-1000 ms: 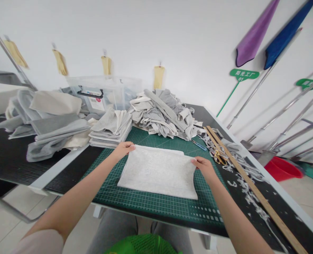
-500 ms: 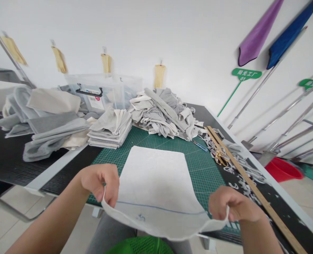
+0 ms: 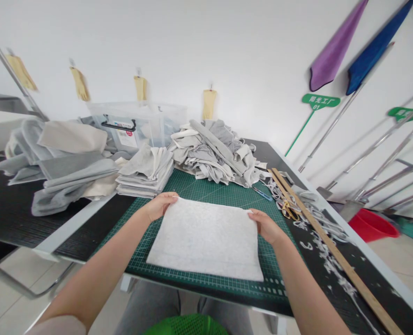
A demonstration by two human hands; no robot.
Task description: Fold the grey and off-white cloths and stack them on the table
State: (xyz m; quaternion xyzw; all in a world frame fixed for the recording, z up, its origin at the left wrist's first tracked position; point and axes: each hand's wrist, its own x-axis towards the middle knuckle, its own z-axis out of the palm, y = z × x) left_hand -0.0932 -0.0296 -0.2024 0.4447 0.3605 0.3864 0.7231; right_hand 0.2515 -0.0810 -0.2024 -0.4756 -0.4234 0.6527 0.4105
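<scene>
1. Head view, my hands: my left hand (image 3: 160, 205) rests on the far left corner of a pale grey cloth (image 3: 206, 239). Its fingers (image 3: 169, 197) lie nearly flat and close together along the cloth's far edge, touching it; I cannot tell whether they pinch the edge or only press on it.
2. My right hand (image 3: 266, 225) is at the far right corner of the same cloth, fingers (image 3: 256, 215) curled loosely over the edge. Whether any cloth is caught between them is hidden.
3. The cloth lies flat on the green cutting mat (image 3: 223, 193), near the front edge of the bench (image 3: 335, 274), with both my forearms running alongside it.
4. Just beyond the mat's far left corner sits a neat stack of folded grey pieces (image 3: 145, 174). To its right, at the far edge of the mat, is a loose heap of grey scraps (image 3: 215, 151).
5. Farther left lies a pile of larger grey fabric (image 3: 65, 163), with a clear plastic box (image 3: 133, 125) behind it.
6. To the right of the mat a long wooden ruler (image 3: 332, 253) runs down the bench. Scissors (image 3: 288, 209) lie among white offcuts (image 3: 318, 218) beside it, well apart from my right hand.
</scene>
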